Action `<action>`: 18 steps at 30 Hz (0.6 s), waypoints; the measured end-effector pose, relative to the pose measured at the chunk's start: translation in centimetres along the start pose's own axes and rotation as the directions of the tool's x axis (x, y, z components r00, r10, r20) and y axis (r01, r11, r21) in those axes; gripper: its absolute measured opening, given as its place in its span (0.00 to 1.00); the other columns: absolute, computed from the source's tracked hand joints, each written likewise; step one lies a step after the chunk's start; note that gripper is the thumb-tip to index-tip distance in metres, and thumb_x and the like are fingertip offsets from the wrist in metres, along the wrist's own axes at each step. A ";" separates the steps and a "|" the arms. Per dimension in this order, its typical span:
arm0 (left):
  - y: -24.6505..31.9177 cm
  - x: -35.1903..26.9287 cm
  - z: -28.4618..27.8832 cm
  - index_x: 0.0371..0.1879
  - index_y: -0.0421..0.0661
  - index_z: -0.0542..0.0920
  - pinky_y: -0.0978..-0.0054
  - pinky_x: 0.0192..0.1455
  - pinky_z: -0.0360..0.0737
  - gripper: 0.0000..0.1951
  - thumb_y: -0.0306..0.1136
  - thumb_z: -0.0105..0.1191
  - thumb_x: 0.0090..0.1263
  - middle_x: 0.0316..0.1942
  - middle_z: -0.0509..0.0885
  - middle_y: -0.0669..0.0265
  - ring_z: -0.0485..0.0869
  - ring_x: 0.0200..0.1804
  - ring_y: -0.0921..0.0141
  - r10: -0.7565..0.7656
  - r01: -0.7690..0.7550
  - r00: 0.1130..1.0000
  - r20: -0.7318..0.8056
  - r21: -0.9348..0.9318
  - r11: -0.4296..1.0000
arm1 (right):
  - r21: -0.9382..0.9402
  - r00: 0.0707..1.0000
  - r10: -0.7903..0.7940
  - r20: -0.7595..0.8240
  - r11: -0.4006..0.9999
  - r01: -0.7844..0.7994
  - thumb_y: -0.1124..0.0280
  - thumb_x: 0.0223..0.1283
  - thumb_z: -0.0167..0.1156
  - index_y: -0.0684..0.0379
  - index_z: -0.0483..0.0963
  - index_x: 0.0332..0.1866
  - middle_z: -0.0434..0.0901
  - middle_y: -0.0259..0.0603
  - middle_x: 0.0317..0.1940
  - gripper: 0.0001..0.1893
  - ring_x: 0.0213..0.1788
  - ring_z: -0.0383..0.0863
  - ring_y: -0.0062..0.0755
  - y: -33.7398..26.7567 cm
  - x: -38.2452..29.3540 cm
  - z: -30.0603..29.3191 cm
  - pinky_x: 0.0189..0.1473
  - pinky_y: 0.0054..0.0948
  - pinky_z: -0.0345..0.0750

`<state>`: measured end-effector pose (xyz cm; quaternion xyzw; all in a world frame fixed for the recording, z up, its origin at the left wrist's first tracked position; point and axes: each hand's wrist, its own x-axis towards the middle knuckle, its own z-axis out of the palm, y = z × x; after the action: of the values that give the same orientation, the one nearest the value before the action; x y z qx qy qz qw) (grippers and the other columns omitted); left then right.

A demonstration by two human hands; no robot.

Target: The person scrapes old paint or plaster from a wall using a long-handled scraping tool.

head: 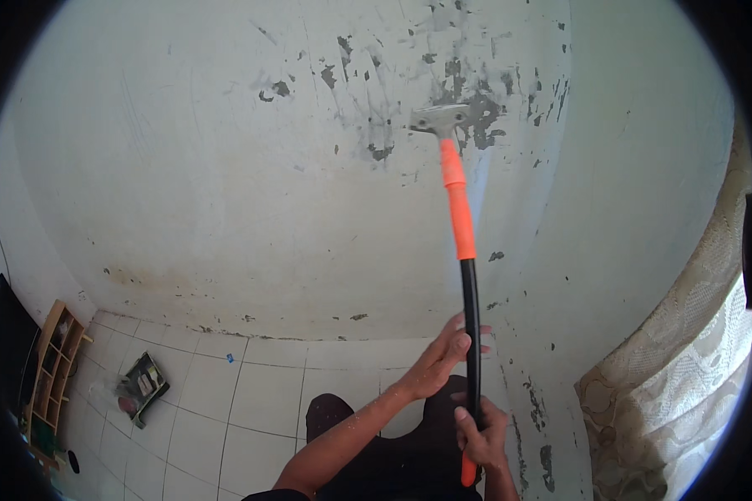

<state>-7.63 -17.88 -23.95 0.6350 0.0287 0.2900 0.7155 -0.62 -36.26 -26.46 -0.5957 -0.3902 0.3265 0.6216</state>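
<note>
A long-handled wall scraper (pixel 467 294) with a grey metal head, an orange neck and a black shaft rises in front of me. Its head (pixel 440 118) is at the painted wall (pixel 276 206), over a patch of flaked paint; whether the blade touches cannot be told. My left hand (pixel 440 362) holds the middle of the black shaft, thumb in front and fingertips showing behind it. Lower down, my right hand (pixel 485 432) grips the shaft just above its orange end cap. Dark grey patches of bared wall (pixel 485 119) surround the scraper head.
A patterned curtain (pixel 652 388) hangs at the right, beside the wall corner. White floor tiles (pixel 263 394) lie below. To the left are a dark tray (pixel 144 385) holding items, a wooden shelf unit (pixel 53 363) and a flat black screen (pixel 9 344).
</note>
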 end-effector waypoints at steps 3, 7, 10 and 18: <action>1.4 0.0 0.8 0.81 0.44 0.54 0.65 0.60 0.84 0.28 0.44 0.40 0.89 0.60 0.82 0.53 0.87 0.56 0.64 -0.039 0.049 0.998 0.048 -0.234 0.971 | 0.115 0.997 0.022 0.077 0.993 -0.031 0.66 0.75 0.62 0.71 0.76 0.55 0.73 0.30 0.18 0.17 0.14 0.70 0.16 1.0 0.2 -0.1 0.18 0.22 0.68; 2.3 -0.6 1.2 0.70 0.42 0.63 0.63 0.59 0.85 0.21 0.41 0.40 0.89 0.46 0.85 0.56 0.89 0.51 0.62 -0.086 0.106 0.992 0.087 -0.257 0.961 | 0.139 0.983 0.078 0.166 0.985 -0.101 0.68 0.76 0.61 0.69 0.75 0.57 0.75 0.31 0.20 0.15 0.16 0.72 0.16 0.6 -0.4 -1.1 0.19 0.22 0.68; 4.4 0.2 1.5 0.64 0.41 0.65 0.63 0.58 0.86 0.16 0.39 0.42 0.88 0.44 0.85 0.56 0.90 0.49 0.59 -0.117 0.145 0.986 0.116 -0.277 0.950 | 0.030 0.979 0.128 0.159 0.991 -0.134 0.62 0.77 0.59 0.66 0.76 0.52 0.74 0.31 0.21 0.15 0.19 0.71 0.19 -4.2 -0.4 -1.6 0.23 0.25 0.70; 14.3 1.9 5.4 0.58 0.45 0.69 0.59 0.49 0.89 0.13 0.40 0.49 0.86 0.40 0.86 0.58 0.91 0.42 0.59 -0.451 0.356 0.876 -0.170 -0.402 0.844 | -0.278 0.979 0.201 0.030 0.942 -0.185 0.57 0.80 0.57 0.63 0.74 0.70 0.73 0.28 0.23 0.24 0.22 0.70 0.15 -20.1 -1.9 -1.2 0.24 0.24 0.68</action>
<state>-9.23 -21.49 -9.09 0.4298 0.2021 0.2118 0.8541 -1.64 -40.02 -6.63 -0.7016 -0.3890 0.3458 0.4866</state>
